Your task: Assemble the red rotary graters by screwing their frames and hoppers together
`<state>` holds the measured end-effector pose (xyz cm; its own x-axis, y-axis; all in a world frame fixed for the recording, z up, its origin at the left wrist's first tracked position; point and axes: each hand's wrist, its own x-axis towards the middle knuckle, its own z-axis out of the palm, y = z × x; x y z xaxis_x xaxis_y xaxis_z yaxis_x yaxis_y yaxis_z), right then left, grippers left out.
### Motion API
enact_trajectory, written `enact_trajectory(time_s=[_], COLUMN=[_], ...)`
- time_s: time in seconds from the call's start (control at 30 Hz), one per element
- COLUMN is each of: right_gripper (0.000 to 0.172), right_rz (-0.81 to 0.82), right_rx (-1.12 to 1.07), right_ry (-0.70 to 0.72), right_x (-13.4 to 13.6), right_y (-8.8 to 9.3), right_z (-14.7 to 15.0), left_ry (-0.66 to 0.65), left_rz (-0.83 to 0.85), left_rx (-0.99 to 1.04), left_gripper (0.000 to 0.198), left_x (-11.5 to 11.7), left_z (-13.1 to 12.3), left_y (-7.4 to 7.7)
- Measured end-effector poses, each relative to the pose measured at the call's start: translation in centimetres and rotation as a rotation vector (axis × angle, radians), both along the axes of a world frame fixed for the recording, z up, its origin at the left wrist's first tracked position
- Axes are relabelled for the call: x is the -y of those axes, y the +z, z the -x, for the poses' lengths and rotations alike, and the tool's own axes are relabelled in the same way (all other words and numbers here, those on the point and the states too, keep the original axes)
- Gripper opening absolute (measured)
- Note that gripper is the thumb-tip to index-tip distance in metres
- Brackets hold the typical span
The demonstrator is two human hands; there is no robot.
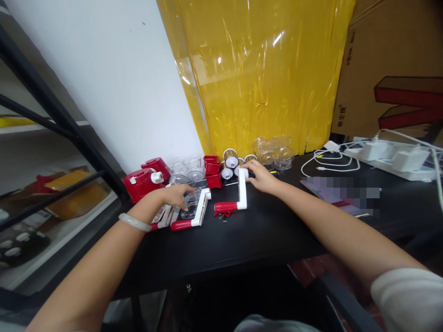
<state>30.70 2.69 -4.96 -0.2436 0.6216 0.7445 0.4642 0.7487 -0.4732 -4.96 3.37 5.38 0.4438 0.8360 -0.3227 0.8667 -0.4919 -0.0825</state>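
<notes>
Red tubs [213, 180], metal drums [231, 162] bunched nr R hand [261, 178]'s crank [242, 191].

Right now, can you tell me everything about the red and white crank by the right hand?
The crank has a white arm and a red grip, both plastic-looking. It's bent like an L: the arm runs away from the person, the grip points left. The right hand seems to touch the arm's far end. Whether it rests fully on the black table, I can't tell.
</notes>
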Motion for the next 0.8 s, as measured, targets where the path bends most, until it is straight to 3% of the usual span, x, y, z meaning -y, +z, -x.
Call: enact_trajectory(time_s=[0.23,0.37,0.53,0.8], right_gripper=[0.043,0.043,0.043,0.043], right_rz=[0.015,0.019,0.002,-0.003], right_rx=[-0.009,-0.013,-0.01,0.0], right_ry=[0.001,0.005,0.0,0.002], right_x=[0.1,-0.1,-0.2,0.0], right_y=[0.1,-0.1,-0.1,0.1], right_z=[0.0,0.0,-0.1,-0.2], left_ry=[0.019,0.038,-0.032,-0.044], left_rz=[0.083,0.115,0.049,0.001], left_rx=[0.047,0.082,0.117,0.124], left_gripper=[0.099,0.101,0.096,0.092], left_x=[-0.2,-0.6,-1.6,-1.4], left_z=[0.1,0.4,0.6,0.0], left_y=[-0.2,0.4,1.3,0.6])
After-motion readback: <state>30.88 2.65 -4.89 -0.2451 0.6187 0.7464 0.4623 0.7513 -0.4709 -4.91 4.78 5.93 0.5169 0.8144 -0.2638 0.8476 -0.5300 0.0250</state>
